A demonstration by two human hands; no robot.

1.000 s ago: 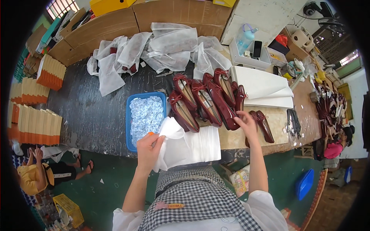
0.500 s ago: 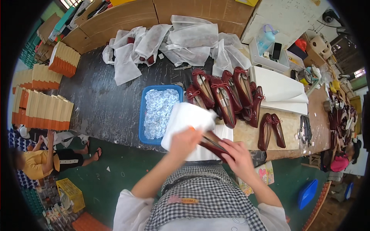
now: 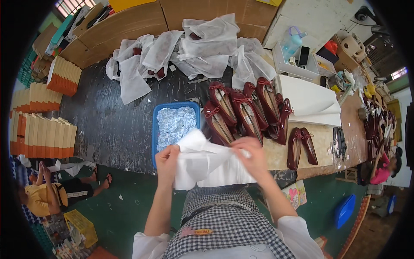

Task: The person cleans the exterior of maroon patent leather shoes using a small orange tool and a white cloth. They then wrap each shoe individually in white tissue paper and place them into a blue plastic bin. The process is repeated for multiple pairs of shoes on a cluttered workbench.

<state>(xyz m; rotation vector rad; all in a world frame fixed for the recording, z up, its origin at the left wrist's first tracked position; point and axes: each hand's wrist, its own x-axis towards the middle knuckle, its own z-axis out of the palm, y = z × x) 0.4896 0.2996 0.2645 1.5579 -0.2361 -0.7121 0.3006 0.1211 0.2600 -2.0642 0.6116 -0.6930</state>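
Observation:
My left hand (image 3: 166, 160) grips the left edge of a white fabric bag (image 3: 202, 162) at the table's front edge. On the bag's right side, my right hand (image 3: 252, 156) presses into it; a shoe seems to be inside, hidden by the fabric. Just beyond lies a row of dark red flat shoes (image 3: 243, 110) with small bows. A separate pair of dark red shoes (image 3: 302, 146) rests to the right on the pale board.
A blue tray (image 3: 154, 129) of small white packets sits left of the shoes. Bagged shoes in white fabric (image 3: 194, 52) pile up at the back. Stacks of orange-edged flat boxes (image 3: 41, 129) stand at left. A person in yellow (image 3: 47, 196) sits on the floor, lower left.
My right hand took a dark red shoe from the right and brought it to the bag. Both hands now hold the bag with the shoe no longer visible.

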